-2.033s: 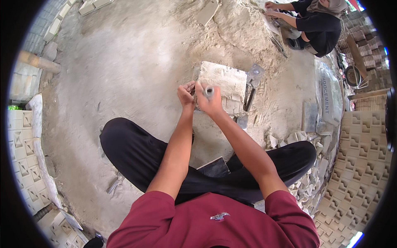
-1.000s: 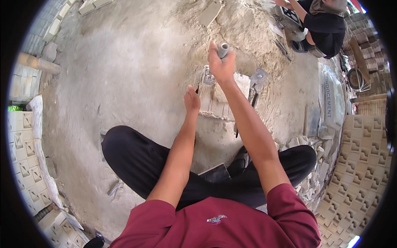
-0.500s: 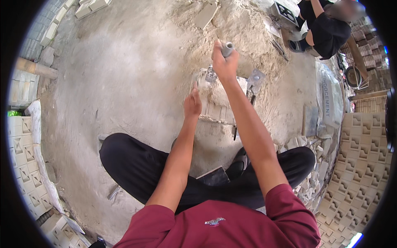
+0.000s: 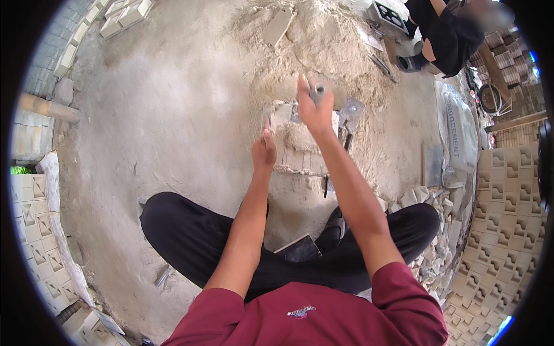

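In front of me on the ground sits a low rectangular mold (image 4: 297, 170), heaped with pale sandy powder (image 4: 303, 138). My right hand (image 4: 316, 115) is wrapped round the grey round handle of a tool (image 4: 319, 90), above the far part of the mold. The handle's top end faces up; its lower end is mostly hidden by the hand. My left hand (image 4: 264, 151) lies along the mold's left side, fingers stretched forward against it. A clear plastic piece (image 4: 351, 111) and a dark bar (image 4: 348, 142) are at the mold's right side.
Loose sand (image 4: 323, 46) is piled beyond the mold, with a flat tile (image 4: 278, 26) on it. Another person (image 4: 447, 40) sits at the far right near a patterned block (image 4: 390, 15). A cement bag (image 4: 456, 130), rubble (image 4: 438, 230) and stacked blocks (image 4: 496, 230) line the right.
My right hand has come down and nearer to me with the grey-handled tool. My left hand stays at the mold's left side. The whole view has shifted slightly.
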`<state>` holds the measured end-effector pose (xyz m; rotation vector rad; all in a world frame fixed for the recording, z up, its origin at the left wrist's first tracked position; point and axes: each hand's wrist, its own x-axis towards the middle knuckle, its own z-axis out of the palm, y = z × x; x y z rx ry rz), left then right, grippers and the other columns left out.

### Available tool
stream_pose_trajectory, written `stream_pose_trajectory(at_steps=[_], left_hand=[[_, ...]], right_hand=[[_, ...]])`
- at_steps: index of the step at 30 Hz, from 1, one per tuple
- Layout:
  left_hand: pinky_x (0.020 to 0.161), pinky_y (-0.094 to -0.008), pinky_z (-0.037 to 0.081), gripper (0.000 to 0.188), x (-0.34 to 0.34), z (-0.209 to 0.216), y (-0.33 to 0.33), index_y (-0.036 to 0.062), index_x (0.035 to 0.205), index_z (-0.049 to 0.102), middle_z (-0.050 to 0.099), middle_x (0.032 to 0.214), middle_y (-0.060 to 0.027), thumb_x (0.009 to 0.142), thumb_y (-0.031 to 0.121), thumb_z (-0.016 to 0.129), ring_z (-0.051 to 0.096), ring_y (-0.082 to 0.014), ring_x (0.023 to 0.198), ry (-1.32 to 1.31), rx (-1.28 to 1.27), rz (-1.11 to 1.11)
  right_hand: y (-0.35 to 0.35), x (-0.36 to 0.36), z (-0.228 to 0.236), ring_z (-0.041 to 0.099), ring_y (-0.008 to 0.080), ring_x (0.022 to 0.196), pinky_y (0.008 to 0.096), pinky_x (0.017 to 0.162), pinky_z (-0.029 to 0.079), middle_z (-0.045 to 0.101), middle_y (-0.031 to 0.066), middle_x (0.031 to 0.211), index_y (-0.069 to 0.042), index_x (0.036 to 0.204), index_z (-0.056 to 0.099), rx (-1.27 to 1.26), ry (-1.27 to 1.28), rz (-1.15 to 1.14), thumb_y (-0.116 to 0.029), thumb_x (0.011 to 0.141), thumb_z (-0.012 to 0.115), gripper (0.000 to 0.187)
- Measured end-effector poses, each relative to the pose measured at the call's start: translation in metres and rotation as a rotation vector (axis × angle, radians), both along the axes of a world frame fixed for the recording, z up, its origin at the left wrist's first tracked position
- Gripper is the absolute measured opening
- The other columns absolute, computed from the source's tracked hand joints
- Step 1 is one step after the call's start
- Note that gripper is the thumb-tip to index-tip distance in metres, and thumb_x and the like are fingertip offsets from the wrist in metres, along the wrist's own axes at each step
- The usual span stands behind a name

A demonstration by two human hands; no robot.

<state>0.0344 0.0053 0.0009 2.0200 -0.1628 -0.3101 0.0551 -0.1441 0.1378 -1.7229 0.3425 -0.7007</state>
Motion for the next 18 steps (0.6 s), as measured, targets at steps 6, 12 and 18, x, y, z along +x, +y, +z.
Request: stream_pose_trajectory(at_steps=[6, 12, 18], left_hand=[[0.084, -0.0515, 0.046, 0.056, -0.006, -0.024, 0.009, 0.0190, 0.145, 0.044, 0.065, 0.104, -0.0271, 0.100, 0.043, 0.021, 0.060, -0.0473, 0.098, -0.138, 0.044, 0.049], [0.088, -0.0497, 0.045, 0.057, -0.008, -0.004, -0.011, 0.0160, 0.142, 0.048, 0.065, 0.107, -0.0275, 0.100, 0.045, 0.022, 0.060, -0.0463, 0.102, -0.030, 0.013, 0.033], [0.088, -0.0486, 0.045, 0.062, 0.004, -0.019, 0.006, 0.0066, 0.132, 0.057, 0.064, 0.106, -0.0297, 0.100, 0.048, 0.023, 0.059, -0.0462, 0.104, 0.026, 0.159, 0.016]], right_hand=[[0.015, -0.026, 0.019, 0.035, 0.0054, 0.056, 0.0308, 0.046, 0.028, 0.042, -0.0024, 0.054, -0.003, 0.062, 0.046, 0.138, 0.035, 0.039, -0.021, 0.097, 0.058, 0.041], [0.007, -0.055, 0.005, 0.037, 0.0035, 0.053, 0.0258, 0.045, 0.027, 0.044, -0.0049, 0.054, -0.006, 0.061, 0.047, -0.019, 0.052, 0.045, -0.021, 0.100, 0.054, 0.042], [0.029, -0.056, 0.008, 0.037, 0.0036, 0.054, 0.0272, 0.046, 0.028, 0.045, -0.0043, 0.055, -0.004, 0.062, 0.049, -0.122, 0.167, 0.093, -0.022, 0.099, 0.055, 0.042]])
